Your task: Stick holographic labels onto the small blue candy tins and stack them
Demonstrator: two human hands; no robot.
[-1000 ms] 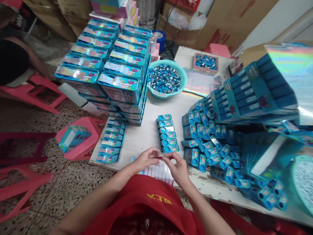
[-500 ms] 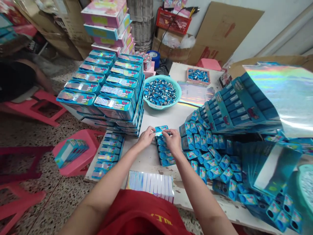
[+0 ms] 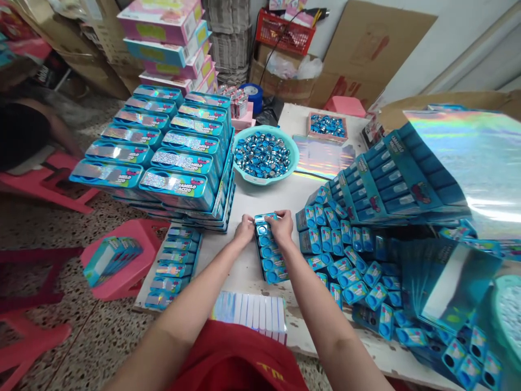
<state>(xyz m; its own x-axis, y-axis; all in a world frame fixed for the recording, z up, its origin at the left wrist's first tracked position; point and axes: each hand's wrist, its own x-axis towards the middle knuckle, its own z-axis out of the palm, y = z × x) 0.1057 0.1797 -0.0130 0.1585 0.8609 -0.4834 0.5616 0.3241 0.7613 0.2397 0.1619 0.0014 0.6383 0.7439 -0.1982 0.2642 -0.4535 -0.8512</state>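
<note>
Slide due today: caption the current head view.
Left hand and right hand at the far end of a row of blue boxes, teal basin beyond.

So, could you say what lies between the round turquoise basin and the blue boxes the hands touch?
The head view shows bare white tabletop between basin and boxes.

The right hand (image 3: 283, 224) hides part of the farthest box (image 3: 259, 219) in the row, and whether its fingertips press or pinch cannot be told. The left hand's (image 3: 245, 231) grip is too small to make out. The left edge cuts off a blurred, seated person (image 3: 24, 133); the right edge crops a shiny sheet (image 3: 484, 168) and a teal tub (image 3: 498, 309). The red shirt (image 3: 244, 355) runs out below, its yellow lettering (image 3: 271, 371) unreadable.
</note>
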